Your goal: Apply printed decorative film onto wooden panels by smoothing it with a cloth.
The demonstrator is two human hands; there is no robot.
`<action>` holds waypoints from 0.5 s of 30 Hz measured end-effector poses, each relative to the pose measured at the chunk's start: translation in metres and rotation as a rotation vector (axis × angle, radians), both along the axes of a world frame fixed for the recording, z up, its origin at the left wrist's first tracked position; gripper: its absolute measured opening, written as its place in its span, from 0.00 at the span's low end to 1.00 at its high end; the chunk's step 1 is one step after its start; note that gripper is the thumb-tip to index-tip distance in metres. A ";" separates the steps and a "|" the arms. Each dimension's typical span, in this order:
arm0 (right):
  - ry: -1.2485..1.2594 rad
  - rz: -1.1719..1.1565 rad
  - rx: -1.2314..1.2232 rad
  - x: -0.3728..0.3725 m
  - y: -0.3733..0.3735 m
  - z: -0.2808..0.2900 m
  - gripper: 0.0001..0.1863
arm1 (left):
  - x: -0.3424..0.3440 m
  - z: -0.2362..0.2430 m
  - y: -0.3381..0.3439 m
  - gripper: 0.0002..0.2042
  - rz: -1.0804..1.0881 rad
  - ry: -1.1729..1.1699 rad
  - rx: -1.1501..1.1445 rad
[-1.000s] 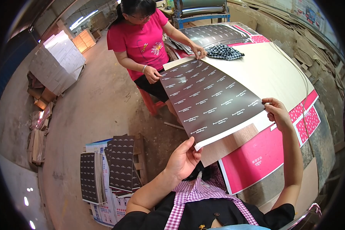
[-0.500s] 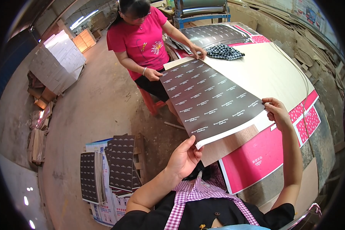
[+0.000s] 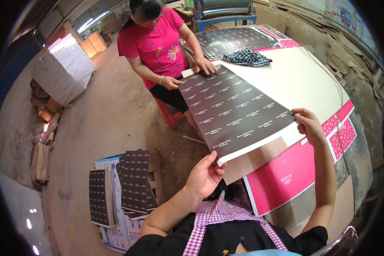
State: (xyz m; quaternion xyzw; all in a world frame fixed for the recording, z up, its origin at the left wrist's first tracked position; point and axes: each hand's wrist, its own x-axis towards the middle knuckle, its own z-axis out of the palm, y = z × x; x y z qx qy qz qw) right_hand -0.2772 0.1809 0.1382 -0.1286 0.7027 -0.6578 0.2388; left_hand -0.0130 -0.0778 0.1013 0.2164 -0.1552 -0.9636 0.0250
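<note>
Left hand [image 3: 205, 173] I see pinched on a near corner of the dark sheet [image 3: 237, 109], right hand [image 3: 309, 126] pinching the other, sheet stretched over the table [image 3: 357, 147], co-worker's hand [image 3: 205, 66] flat on its far end

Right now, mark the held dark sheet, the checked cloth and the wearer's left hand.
Held dark sheet [image 3: 234, 110]: head view, middle of its printed face.
Checked cloth [image 3: 247, 58]: head view, middle of its crumpled top.
Left hand [image 3: 203, 174]: head view, middle of the hand.

Centre: the wearer's two hands [image 3: 205, 176], one dark patterned sheet [image 3: 234, 109]. Upper centre: one co-worker [image 3: 158, 51], one checked cloth [image 3: 248, 58], one red stool [image 3: 169, 114]. Right: one table [image 3: 359, 147].
</note>
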 end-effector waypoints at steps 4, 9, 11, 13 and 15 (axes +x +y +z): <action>-0.012 -0.016 0.030 0.001 -0.003 -0.002 0.11 | -0.001 -0.001 -0.001 0.07 0.003 0.001 0.007; -0.012 -0.019 0.036 0.000 -0.003 -0.005 0.10 | -0.002 -0.003 -0.003 0.06 0.000 0.003 -0.019; -0.016 -0.018 0.033 0.000 -0.002 -0.005 0.10 | -0.002 -0.005 -0.004 0.07 -0.004 0.006 -0.013; -0.023 -0.017 0.031 0.000 -0.002 -0.006 0.09 | -0.002 -0.006 -0.004 0.07 -0.007 0.007 -0.007; -0.012 -0.018 0.031 -0.001 -0.002 -0.006 0.09 | -0.002 -0.006 -0.003 0.07 -0.006 0.006 -0.008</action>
